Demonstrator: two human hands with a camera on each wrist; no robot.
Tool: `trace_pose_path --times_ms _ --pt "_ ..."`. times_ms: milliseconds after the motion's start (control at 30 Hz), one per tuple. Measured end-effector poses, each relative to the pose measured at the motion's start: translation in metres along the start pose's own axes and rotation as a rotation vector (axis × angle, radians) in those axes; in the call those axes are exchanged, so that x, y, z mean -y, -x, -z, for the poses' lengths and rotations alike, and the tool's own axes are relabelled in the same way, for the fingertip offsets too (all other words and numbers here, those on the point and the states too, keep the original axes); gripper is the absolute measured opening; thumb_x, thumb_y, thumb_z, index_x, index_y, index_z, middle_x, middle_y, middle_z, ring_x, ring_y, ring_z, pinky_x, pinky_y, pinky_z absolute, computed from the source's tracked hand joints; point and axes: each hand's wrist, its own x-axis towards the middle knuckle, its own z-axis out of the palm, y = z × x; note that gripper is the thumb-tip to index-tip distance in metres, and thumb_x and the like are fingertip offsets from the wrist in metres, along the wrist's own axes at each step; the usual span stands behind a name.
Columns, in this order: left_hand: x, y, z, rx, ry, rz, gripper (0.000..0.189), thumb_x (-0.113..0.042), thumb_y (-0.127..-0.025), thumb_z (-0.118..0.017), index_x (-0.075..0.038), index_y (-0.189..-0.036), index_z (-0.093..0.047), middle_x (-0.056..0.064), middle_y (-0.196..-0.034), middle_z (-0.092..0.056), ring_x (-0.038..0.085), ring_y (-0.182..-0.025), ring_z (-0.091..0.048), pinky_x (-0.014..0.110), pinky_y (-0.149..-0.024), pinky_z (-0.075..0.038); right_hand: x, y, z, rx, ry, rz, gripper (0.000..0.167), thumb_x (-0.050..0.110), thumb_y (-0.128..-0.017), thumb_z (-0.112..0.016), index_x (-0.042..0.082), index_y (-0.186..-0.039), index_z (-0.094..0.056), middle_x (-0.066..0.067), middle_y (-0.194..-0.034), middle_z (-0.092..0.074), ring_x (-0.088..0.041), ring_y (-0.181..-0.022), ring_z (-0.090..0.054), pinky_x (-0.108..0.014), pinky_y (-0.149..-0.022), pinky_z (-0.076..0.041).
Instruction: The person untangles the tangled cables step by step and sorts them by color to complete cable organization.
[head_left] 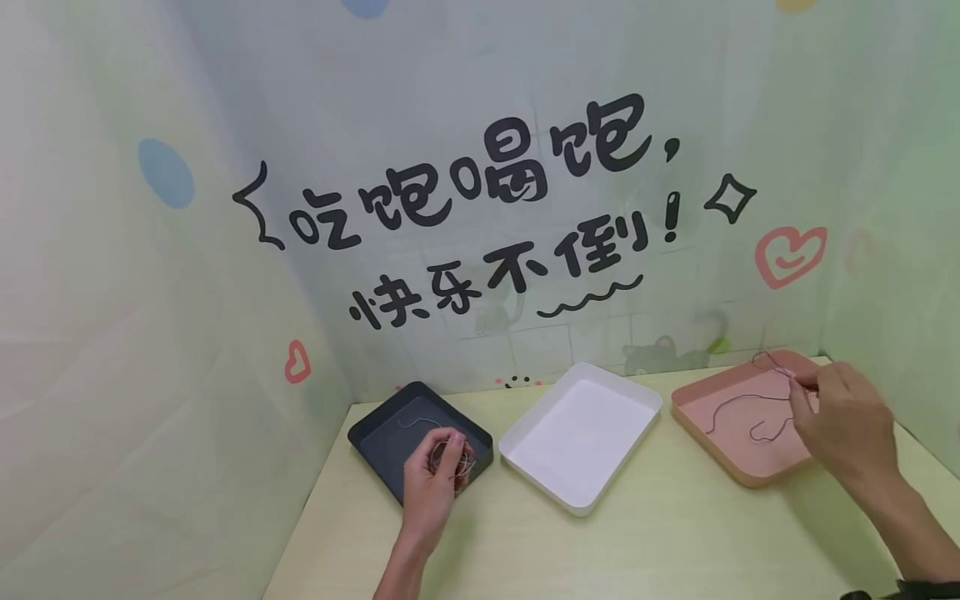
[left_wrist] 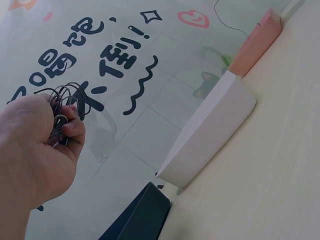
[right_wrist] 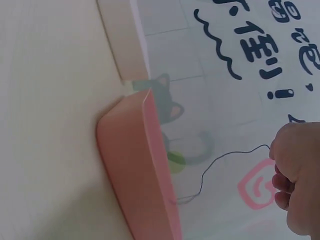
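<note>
The left hand grips a tangled bundle of thin, dark wire-like strands above the black rectangular tray. The right hand pinches a thin, dark, curving strand over the pink rectangular tray.

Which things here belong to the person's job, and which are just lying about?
Probably in use:
strand bundle, in the left hand
thin strand, pinched by the right hand
pink tray, nearest the right hand
dark tray, nearest the left hand

Apparently just there:
white tray, touched by neither hand
printed backdrop
</note>
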Motion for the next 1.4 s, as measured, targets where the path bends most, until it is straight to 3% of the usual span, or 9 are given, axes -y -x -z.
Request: trace_pose_path --times_ms 67,133,367,533,667,767,1000,1167,1400 --pt "0.001 0.001 -0.002 0.006 0.010 0.004 0.017 -0.021 -0.117 -0.063 -0.005 -0.118 -0.070 -0.001 -0.093 -0.071 0.008 -0.067 -0.056 0.020 -0.060 -0.048 -0.006 0.004 -0.007 0.030 0.063 0.061 0.014 -0.007 -0.081 -0.077 -0.014 -0.089 -0.067 -0.030 -0.082 -0.064 -0.041 -0.066 -0.059 -0.034 -0.050 -0.035" --pt "0.002 0.001 -0.005 0.011 0.013 0.002 0.018 -0.021 -0.118 -0.063 -0.004 -0.118 -0.069 0.000 -0.094 -0.072 0.009 -0.067 -0.057 0.019 -0.060 -0.048 -0.010 0.008 -0.014 0.088 0.088 0.076 0.013 -0.007 -0.082 -0.076 -0.011 -0.087 -0.065 -0.027 -0.080 -0.063 -0.037 -0.059 -0.055 -0.036 -0.048 -0.033" --pt "0.003 0.000 -0.018 0.049 0.076 -0.019 0.030 -0.025 -0.120 -0.058 0.004 -0.121 -0.065 0.001 -0.098 -0.070 0.009 -0.066 -0.055 0.020 -0.059 -0.045 -0.009 0.016 -0.028 0.499 -0.007 -0.191 0.008 0.003 -0.092 -0.071 -0.004 -0.089 -0.071 -0.016 -0.079 -0.068 -0.026 -0.066 -0.055 -0.035 -0.058 -0.038" --pt "-0.002 -0.002 -0.031 0.096 0.154 -0.020 0.040 -0.028 -0.122 -0.052 0.011 -0.124 -0.060 0.002 -0.098 -0.068 0.009 -0.066 -0.054 0.021 -0.060 -0.043 -0.008 0.017 -0.033 0.625 -0.011 -0.246 0.014 0.009 -0.096 -0.069 -0.001 -0.089 -0.073 -0.012 -0.077 -0.069 -0.030 -0.071 -0.058 -0.046 -0.068 -0.040" --pt "-0.006 -0.002 -0.039 0.106 0.193 0.001 0.040 -0.027 -0.122 -0.050 0.011 -0.125 -0.059 0.002 -0.099 -0.068 0.010 -0.067 -0.054 0.022 -0.061 -0.043 -0.003 0.019 -0.035 0.598 0.011 -0.241 0.018 0.013 -0.099 -0.069 -0.001 -0.092 -0.078 -0.025 -0.093 -0.075 -0.046 -0.081 -0.066 -0.063 -0.074 -0.043" --pt "-0.008 -0.002 -0.045 0.101 0.226 0.014 0.038 -0.024 -0.122 -0.049 0.013 -0.125 -0.058 0.002 -0.098 -0.067 0.010 -0.067 -0.054 0.022 -0.061 -0.043 0.007 0.020 -0.040 0.467 -0.026 -0.191 0.015 0.011 -0.097 -0.073 -0.002 -0.093 -0.079 -0.030 -0.102 -0.077 -0.052 -0.088 -0.069 -0.068 -0.075 -0.044" --pt "-0.008 0.000 -0.058 0.106 0.309 0.063 0.023 -0.021 -0.120 -0.048 -0.002 -0.119 -0.061 0.000 -0.100 -0.067 0.010 -0.070 -0.054 0.022 -0.062 -0.042 0.062 0.019 -0.050 0.183 -0.317 -0.033 0.012 -0.002 -0.087 -0.083 0.006 -0.096 -0.081 -0.007 -0.087 -0.079 -0.015 -0.082 -0.068 -0.022 -0.075 -0.047" --pt "-0.008 0.001 -0.069 0.124 0.318 0.070 0.019 -0.021 -0.120 -0.051 -0.005 -0.118 -0.062 0.001 -0.101 -0.067 0.009 -0.071 -0.055 0.022 -0.062 -0.042 0.121 0.019 -0.047 0.216 -0.571 -0.063 0.021 -0.004 -0.092 -0.083 0.014 -0.104 -0.082 -0.001 -0.092 -0.081 0.007 -0.088 -0.063 -0.009 -0.085 -0.048" --pt "-0.007 0.006 -0.081 0.161 0.318 0.087 0.023 -0.020 -0.119 -0.052 0.002 -0.124 -0.059 0.000 -0.102 -0.067 0.009 -0.071 -0.056 0.021 -0.062 -0.044 0.189 0.027 -0.050 0.342 -0.822 0.014 0.030 -0.002 -0.097 -0.083 0.026 -0.107 -0.079 0.009 -0.100 -0.080 -0.004 -0.093 -0.069 -0.021 -0.086 -0.055"
